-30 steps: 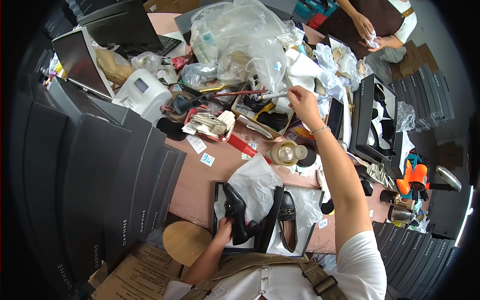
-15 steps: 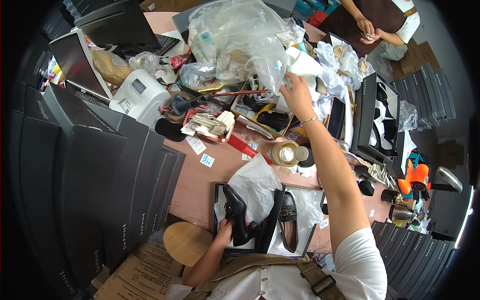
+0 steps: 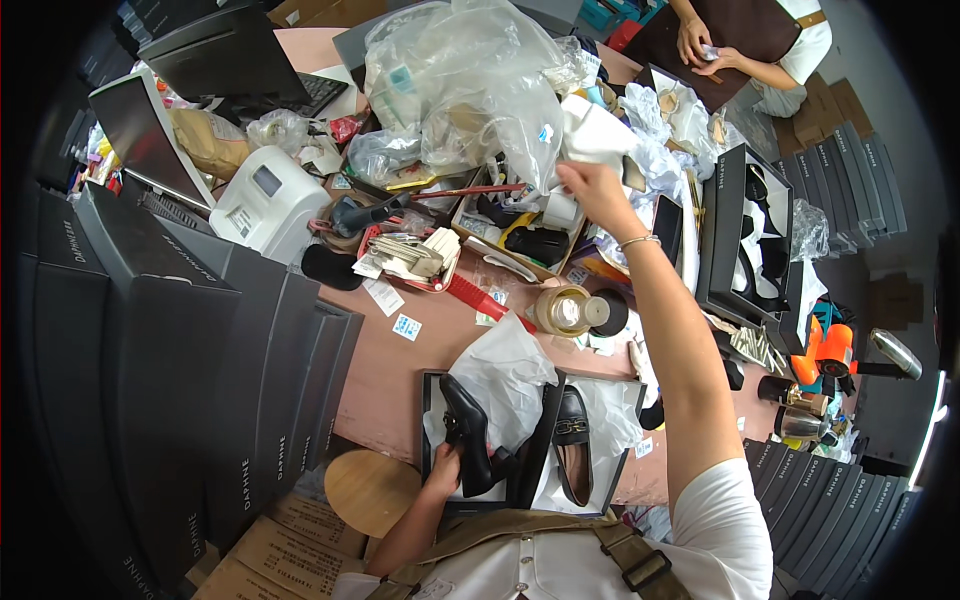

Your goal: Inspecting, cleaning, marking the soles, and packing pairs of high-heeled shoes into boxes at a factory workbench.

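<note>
My left hand (image 3: pixel 443 471) is closed round a black heeled shoe (image 3: pixel 466 420), tilted over the left part of an open dark shoe box (image 3: pixel 428 405). Beside it, a matching shoe (image 3: pixel 572 435) with a buckle ornament lies on white tissue paper (image 3: pixel 612 412) in the right part. Another sheet of tissue paper (image 3: pixel 500 365) sticks up between the two. My right hand (image 3: pixel 597 193) reaches far across the table, fingers curled together at the lower edge of a white cloth-like sheet (image 3: pixel 592 132). What its fingertips hold, if anything, is hidden.
Large clear plastic bags (image 3: pixel 460 90) cover the back. A cardboard tray (image 3: pixel 545 270) of small items and a clear jar (image 3: pixel 562 310) stand mid-table. Stacked dark shoe boxes (image 3: pixel 180 380) wall the left. Another open shoe box (image 3: pixel 725 230) is at right; a co-worker's hands (image 3: pixel 705 55) are beyond.
My right hand's fingers have gone from spread to curled near the white sheet. My left hand keeps hold of the shoe. The view has shifted slightly.
</note>
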Action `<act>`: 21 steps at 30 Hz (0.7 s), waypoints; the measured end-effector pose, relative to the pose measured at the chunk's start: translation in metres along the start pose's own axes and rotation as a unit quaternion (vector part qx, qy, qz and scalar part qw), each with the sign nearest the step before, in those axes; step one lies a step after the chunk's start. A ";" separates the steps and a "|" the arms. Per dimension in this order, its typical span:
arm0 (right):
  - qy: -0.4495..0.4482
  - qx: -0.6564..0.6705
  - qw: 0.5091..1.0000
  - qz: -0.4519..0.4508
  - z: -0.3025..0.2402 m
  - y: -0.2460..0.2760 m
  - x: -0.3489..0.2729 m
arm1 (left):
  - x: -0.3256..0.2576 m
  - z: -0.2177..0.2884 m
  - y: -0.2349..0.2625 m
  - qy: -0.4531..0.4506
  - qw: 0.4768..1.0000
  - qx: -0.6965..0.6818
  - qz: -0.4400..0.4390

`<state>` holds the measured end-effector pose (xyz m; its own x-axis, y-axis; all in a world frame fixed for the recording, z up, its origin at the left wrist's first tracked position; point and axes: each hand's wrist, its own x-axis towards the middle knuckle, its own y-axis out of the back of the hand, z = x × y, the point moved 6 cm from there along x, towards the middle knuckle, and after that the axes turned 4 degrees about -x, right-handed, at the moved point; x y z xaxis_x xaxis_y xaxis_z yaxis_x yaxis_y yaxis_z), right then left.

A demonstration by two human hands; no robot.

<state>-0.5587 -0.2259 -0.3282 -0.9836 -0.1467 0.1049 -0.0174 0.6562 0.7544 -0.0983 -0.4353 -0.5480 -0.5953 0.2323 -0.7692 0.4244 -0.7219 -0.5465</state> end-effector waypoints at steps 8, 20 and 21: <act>-0.070 -0.032 0.996 -0.048 0.010 -0.039 0.036 | -0.004 0.007 -0.009 -0.002 1.000 -0.023 0.006; -0.061 -0.097 0.993 0.041 0.015 -0.054 0.024 | -0.010 0.013 -0.018 -0.040 0.999 -0.001 0.004; -0.065 -0.076 0.990 0.097 0.017 -0.043 0.018 | -0.001 0.009 -0.010 -0.046 0.999 0.001 0.008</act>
<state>-0.5789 -0.2438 -0.3697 -0.9806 0.0743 0.1814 0.1923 0.5428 0.8175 -0.1076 -0.4340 -0.5387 -0.6480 0.1605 -0.7445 0.4333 -0.7263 -0.5336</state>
